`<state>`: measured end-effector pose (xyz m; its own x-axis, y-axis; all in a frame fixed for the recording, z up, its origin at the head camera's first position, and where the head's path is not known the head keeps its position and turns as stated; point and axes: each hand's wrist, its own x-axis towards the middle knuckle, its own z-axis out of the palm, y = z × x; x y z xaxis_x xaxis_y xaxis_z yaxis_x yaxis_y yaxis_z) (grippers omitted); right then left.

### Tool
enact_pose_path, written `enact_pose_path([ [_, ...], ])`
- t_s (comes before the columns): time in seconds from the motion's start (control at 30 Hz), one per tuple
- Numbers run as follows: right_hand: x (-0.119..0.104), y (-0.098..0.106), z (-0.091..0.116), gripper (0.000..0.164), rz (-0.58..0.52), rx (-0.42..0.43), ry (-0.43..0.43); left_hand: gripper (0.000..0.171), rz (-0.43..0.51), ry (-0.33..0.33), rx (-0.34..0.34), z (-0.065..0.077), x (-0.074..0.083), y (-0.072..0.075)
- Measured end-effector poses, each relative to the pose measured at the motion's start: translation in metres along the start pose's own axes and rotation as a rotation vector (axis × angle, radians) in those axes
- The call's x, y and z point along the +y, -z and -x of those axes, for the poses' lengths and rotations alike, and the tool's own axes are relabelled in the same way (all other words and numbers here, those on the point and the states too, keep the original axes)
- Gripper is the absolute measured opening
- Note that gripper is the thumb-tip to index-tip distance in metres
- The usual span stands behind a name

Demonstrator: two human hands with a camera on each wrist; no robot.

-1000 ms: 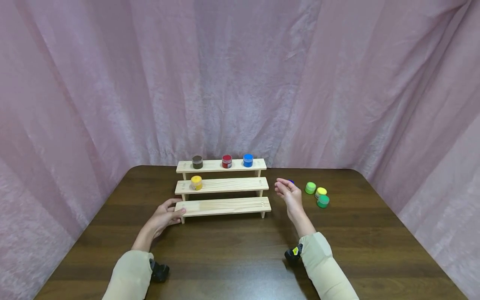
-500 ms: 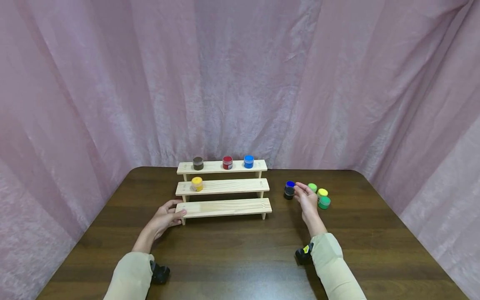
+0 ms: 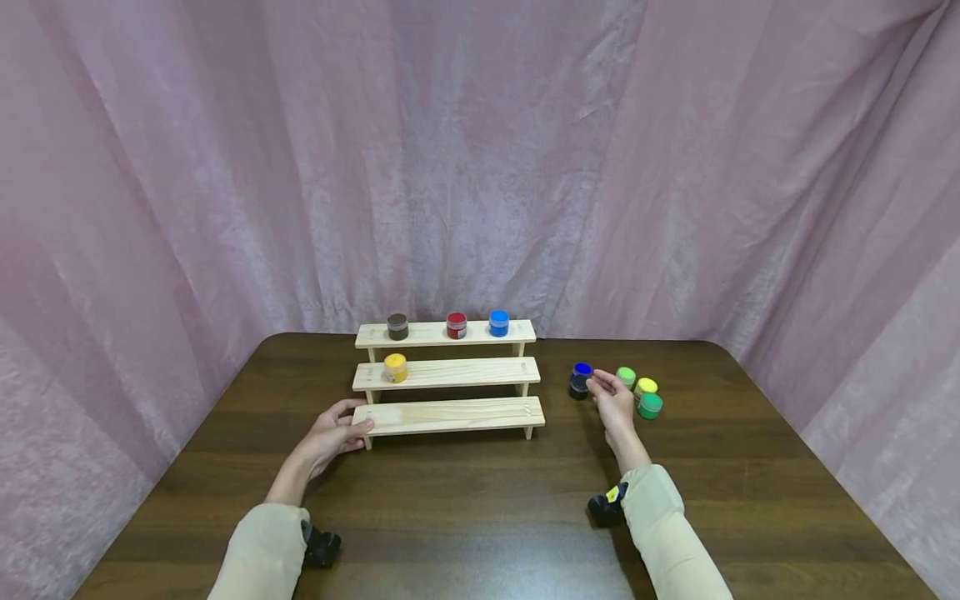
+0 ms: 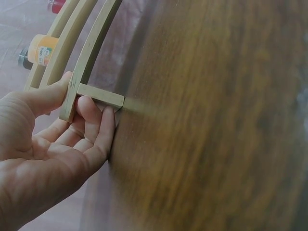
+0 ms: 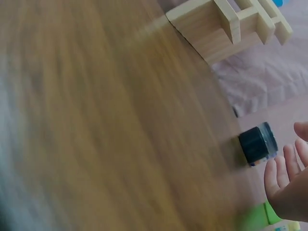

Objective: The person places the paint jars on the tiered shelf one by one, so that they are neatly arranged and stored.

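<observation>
A three-step wooden display rack (image 3: 450,414) stands in the middle of the table. My left hand (image 3: 328,435) grips the left end of its lowest step, thumb on top and fingers curled under, by the end leg (image 4: 101,95). Off the rack's right side, my right hand (image 3: 615,407) is beside a black paint jar (image 5: 257,143), its fingers loosely bent and nothing between them. Directly behind the black jar is a dark blue jar (image 3: 581,369). Right of the hand sit a light green jar (image 3: 626,376), a yellow jar (image 3: 647,386) and a green jar (image 3: 650,406).
On the top step are a brown jar (image 3: 397,327), a red jar (image 3: 457,326) and a blue jar (image 3: 498,324). An orange-yellow jar (image 3: 395,367) stands at the left of the middle step. Pink curtains (image 3: 480,167) hang behind the dark wooden table (image 3: 465,517).
My right hand has moved rightward from beside the rack to the black jar, uncovering it and the dark blue jar. The left hand keeps its grip on the rack.
</observation>
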<state>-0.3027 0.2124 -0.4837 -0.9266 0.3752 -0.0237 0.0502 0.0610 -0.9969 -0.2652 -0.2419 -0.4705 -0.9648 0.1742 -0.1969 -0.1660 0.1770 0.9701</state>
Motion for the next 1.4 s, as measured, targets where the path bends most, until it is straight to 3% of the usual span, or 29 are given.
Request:
enact_pose_path([
  [0.23,0.006,-0.01,-0.001,0.041,0.093,0.016,0.047,0.063,-0.001,-0.018,-0.005,-0.001,-0.002,0.002],
  [0.43,0.011,-0.013,-0.003,0.046,0.08,0.033,0.012,0.068,0.037,-0.074,-0.042,0.0,-0.005,0.004],
  [0.73,0.012,-0.014,-0.005,0.051,0.137,-0.001,-0.018,0.059,-0.017,0.025,0.028,-0.001,0.001,-0.001],
  [1.03,0.015,-0.006,-0.007,0.052,0.278,-0.024,-0.013,0.058,-0.019,0.008,0.018,-0.003,-0.003,0.0],
  [1.4,0.015,-0.004,-0.007,0.05,0.274,-0.065,-0.01,0.059,-0.019,-0.001,0.024,-0.003,-0.004,0.001],
])
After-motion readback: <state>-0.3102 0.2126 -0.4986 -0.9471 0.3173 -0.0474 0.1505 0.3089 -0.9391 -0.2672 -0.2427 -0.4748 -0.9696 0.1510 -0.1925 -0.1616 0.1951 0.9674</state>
